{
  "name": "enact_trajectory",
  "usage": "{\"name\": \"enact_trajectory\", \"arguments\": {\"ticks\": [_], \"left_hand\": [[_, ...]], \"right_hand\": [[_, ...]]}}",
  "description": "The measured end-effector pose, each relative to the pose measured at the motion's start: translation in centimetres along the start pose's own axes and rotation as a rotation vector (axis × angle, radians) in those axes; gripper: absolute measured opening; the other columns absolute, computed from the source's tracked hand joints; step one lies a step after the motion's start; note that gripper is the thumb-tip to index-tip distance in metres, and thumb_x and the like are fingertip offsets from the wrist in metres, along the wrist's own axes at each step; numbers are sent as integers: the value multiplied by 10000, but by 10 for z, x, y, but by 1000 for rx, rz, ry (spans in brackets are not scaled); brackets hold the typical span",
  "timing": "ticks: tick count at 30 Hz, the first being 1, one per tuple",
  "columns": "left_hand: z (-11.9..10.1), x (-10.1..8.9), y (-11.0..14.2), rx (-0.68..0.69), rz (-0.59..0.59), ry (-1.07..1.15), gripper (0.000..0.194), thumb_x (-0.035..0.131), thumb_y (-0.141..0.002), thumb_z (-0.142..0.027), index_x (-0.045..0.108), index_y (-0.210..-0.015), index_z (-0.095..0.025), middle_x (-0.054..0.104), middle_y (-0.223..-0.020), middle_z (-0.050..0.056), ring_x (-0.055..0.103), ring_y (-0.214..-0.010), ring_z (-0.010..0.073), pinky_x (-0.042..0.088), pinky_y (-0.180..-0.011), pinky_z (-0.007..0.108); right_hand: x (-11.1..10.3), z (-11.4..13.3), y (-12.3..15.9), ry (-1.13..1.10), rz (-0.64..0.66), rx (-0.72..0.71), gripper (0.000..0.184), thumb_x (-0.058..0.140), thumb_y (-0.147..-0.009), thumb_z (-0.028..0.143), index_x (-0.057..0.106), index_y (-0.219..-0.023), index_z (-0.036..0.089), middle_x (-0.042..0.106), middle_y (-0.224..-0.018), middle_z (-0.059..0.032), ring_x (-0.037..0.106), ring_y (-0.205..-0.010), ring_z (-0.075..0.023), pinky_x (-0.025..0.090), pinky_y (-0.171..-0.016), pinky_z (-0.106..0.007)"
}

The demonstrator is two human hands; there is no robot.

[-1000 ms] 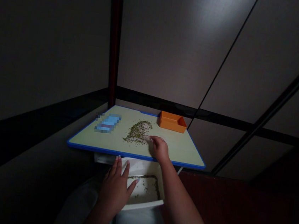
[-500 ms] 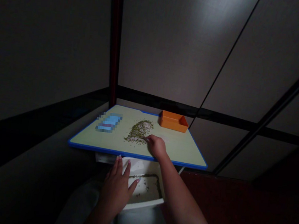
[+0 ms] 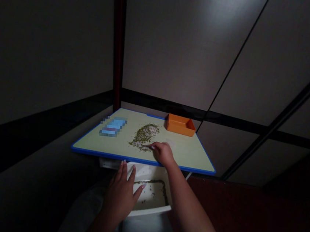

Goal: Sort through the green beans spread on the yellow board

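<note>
1. Green grains [image 3: 142, 134] loose on the table [image 3: 186, 154]; a sideways flick could scatter them.
2. Thin implement [image 3: 147, 146] at their near edge, pinched in my right hand [image 3: 164, 154]; slack hold might let it twist.
3. My left hand [image 3: 121, 192] spread at the white tub [image 3: 152, 212]; leaning could tip it.

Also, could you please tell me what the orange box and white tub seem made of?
The orange box looks like smooth, opaque plastic, from its thin walls and even colour. The white tub is probably smooth moulded plastic, given its rounded corners; dim light leaves its gloss open.
</note>
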State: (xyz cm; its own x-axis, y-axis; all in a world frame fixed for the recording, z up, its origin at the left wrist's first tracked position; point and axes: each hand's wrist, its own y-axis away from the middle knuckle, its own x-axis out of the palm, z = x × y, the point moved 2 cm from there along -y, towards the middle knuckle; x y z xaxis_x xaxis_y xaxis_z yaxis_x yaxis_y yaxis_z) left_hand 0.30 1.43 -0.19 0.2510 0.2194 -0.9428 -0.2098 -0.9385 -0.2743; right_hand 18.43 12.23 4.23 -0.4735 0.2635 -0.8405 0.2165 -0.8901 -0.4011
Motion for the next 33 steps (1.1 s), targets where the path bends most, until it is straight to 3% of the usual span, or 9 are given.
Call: {"name": "enact_trajectory", "arguments": {"ticks": [8, 13, 17, 22, 26, 33], "left_hand": [[-1, -1, -1, 12, 13, -23, 667, 461, -838, -520, 472, -1362, -108, 340, -1506, 232, 223, -1438, 357, 342, -1097, 465], [1, 0, 0, 27, -3, -28, 668, 465, -831, -525, 487, -1351, -108, 363, -1498, 221, 246, -1433, 352, 339, -1099, 469], [-1, -3, 0, 21, 17, -36, 663, 450, -836, -517, 485, -1353, -104, 372, -1493, 223, 263, -1428, 349, 338, -1098, 458], [-2, -6, 0, 12, 43, -32, 669, 449, -839, -513, 466, -1367, -102, 343, -1503, 239, 233, -1435, 358, 323, -1109, 457], [-3, -5, 0, 5, 45, -25, 666, 448, -842, -507, 458, -1372, -104, 330, -1508, 241, 223, -1438, 358, 327, -1105, 466], [-3, -5, 1, -4, 35, -20, 654, 452, -842, -504, 470, -1365, -111, 339, -1507, 234, 231, -1436, 359, 334, -1099, 462]], "right_hand": [[-3, 2, 9, 56, -48, 36, 212, 518, -905, 177, 699, -999, 233, 741, -935, -25, 645, -862, -157, 397, -846, -241], [-5, -6, 10, 72, -157, 201, 281, 445, -931, 179, 640, -1124, 239, 733, -962, -35, 640, -870, -155, 390, -844, -248], [-9, -17, 11, 151, -220, 368, 335, 407, -945, 185, 566, -1235, 240, 730, -940, -52, 640, -877, -167, 333, -923, -315], [-15, -22, 13, 247, -189, 480, 313, 380, -964, 223, 586, -1199, 250, 728, -924, -68, 648, -890, -175, 265, -958, -373], [-16, -18, 12, 274, -138, 457, 321, 393, -954, 198, 598, -1195, 249, 733, -920, -69, 655, -885, -166, 313, -890, -326], [-6, -10, -1, 230, -70, 268, 418, 481, -893, 158, 584, -1282, 271, 729, -1041, -63, 667, -930, -174, 421, -822, -256]]}}
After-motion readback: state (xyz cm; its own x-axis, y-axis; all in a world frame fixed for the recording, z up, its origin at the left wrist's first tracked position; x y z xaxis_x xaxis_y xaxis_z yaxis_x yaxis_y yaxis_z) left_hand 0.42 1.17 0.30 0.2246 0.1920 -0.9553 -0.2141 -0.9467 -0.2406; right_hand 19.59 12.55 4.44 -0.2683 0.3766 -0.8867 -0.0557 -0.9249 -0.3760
